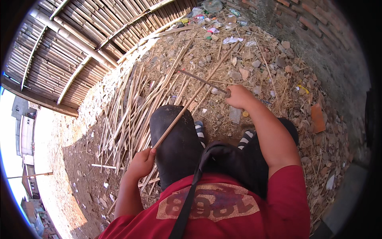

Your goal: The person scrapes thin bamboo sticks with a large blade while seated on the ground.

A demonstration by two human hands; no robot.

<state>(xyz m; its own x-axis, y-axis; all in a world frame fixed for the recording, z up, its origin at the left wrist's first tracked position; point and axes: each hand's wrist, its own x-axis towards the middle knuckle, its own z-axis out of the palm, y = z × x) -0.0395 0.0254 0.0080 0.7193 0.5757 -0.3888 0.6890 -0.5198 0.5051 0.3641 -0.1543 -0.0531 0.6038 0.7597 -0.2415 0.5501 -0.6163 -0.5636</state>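
A long, pale bamboo strip [178,119] slants away from me across my dark-trousered left knee. Its near end is in my closed left hand [142,162], beside that knee. My right hand [240,96] is wrapped round the handle of a long, thin-bladed knife [218,87], out in front of my knees. The dark blade points left and crosses the strip about midway along; whether the two touch, I cannot tell. Left of my knee lies a loose heap of similar bamboo strips [126,123] on the ground.
A bamboo slat panel [75,47] stands at the far left. Along the right runs a brick wall [318,36]. Rubble and straw cover the ground, with plastic litter [213,30] at the back. A broken orange brick piece [318,118] lies to my right.
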